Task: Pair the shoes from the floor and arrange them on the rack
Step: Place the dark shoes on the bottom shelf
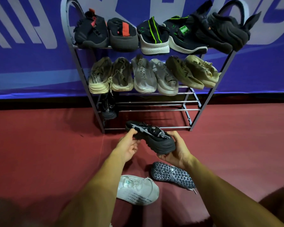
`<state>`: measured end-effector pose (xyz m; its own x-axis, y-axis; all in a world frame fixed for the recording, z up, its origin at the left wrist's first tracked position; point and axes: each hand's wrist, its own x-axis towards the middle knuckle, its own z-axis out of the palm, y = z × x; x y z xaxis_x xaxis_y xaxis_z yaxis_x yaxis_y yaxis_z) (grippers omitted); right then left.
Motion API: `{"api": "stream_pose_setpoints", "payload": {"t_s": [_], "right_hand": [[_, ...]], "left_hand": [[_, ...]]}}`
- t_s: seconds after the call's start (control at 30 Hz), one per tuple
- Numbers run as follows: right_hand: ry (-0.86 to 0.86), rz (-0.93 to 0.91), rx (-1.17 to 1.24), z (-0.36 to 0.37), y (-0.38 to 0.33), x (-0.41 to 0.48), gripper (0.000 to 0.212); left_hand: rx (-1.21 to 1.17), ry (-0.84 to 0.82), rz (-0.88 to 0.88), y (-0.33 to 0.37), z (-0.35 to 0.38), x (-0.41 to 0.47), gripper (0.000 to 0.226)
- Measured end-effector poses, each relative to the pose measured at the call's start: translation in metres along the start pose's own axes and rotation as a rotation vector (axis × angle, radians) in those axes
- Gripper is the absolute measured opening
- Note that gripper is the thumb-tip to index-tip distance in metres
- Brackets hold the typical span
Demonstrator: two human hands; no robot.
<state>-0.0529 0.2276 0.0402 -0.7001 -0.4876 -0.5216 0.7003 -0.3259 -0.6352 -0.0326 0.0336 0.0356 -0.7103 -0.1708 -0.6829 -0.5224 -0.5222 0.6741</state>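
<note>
Fingers (132, 132) of both hands (129, 147) (178, 152) grip the black shoe (156, 139)

Both hands meet at the black shoe (154, 139), held in the air. The left hand (128, 145) pinches its toe end, thumb on top and fingers curled beneath. The right hand (177, 150) cups its heel end, thumb over the upper edge and fingers wrapped under the sole. The bare left forearm (97, 185) and right forearm (220, 185) converge toward the shoe from below.
</note>
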Motion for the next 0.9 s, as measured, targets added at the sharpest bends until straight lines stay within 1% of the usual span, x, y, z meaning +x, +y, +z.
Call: {"api": "stream_pose_setpoints", "payload": {"t_s": [0.03,0.07,0.13,0.2,0.23,0.3,0.37,0.43,0.5,0.57,0.6,0.67,0.73,0.77,0.83,0.9], "right_hand": [[0.02,-0.03,0.059,0.001,0.0,-0.002,0.053],[0.05,-0.063,0.121,0.0,0.0,-0.003,0.053],[0.161,-0.142,0.207,-0.005,0.006,0.001,0.053],[0.298,-0.184,0.176,-0.014,0.015,0.006,0.052],[0.334,-0.188,0.12,-0.018,0.02,0.009,0.055],[0.352,-0.185,-0.042,-0.017,0.029,0.01,0.061],[0.336,-0.172,-0.107,-0.006,0.034,0.008,0.061],[0.33,-0.167,-0.076,0.002,0.035,0.009,0.058],[0.39,-0.171,0.013,0.006,0.031,0.013,0.063],[0.437,-0.184,0.098,0.006,0.024,0.017,0.074],[0.454,-0.19,0.123,0.004,0.02,0.018,0.074],[0.481,-0.205,0.162,-0.001,0.013,0.023,0.061],[0.49,-0.232,0.196,-0.005,0.005,0.026,0.044],[0.482,-0.242,0.201,-0.006,0.002,0.026,0.04],[0.45,-0.238,0.195,-0.01,-0.004,0.029,0.038],[0.415,-0.226,0.168,-0.011,-0.011,0.033,0.04]], "left_hand": [[-0.028,0.004,-0.001,0.0,0.001,0.001,0.01],[-0.06,0.013,0.001,0.0,0.003,0.001,0.007],[-0.11,0.042,0.014,0.001,0.006,0.003,0.004],[-0.143,0.08,0.027,0.001,0.009,0.004,0.007],[-0.163,0.103,0.035,0.0,0.011,0.004,0.01],[-0.199,0.139,0.057,-0.001,0.012,0.005,0.019],[-0.205,0.14,0.077,-0.002,0.011,0.005,0.025],[-0.177,0.095,0.098,-0.006,0.012,0.002,0.032],[-0.132,0.028,0.122,-0.01,0.011,0.0,0.038],[-0.089,-0.042,0.121,-0.011,0.011,-0.002,0.037],[-0.081,-0.059,0.103,-0.011,0.01,-0.003,0.034],[-0.088,-0.023,0.064,-0.008,0.006,-0.003,0.038],[-0.083,0.07,0.069,-0.005,0.001,-0.001,0.045],[-0.068,0.103,0.077,-0.003,-0.002,0.001,0.044],[-0.027,0.136,0.089,-0.001,-0.005,0.005,0.037],[-0.001,0.16,0.095,0.003,-0.007,0.006,0.032]]}}
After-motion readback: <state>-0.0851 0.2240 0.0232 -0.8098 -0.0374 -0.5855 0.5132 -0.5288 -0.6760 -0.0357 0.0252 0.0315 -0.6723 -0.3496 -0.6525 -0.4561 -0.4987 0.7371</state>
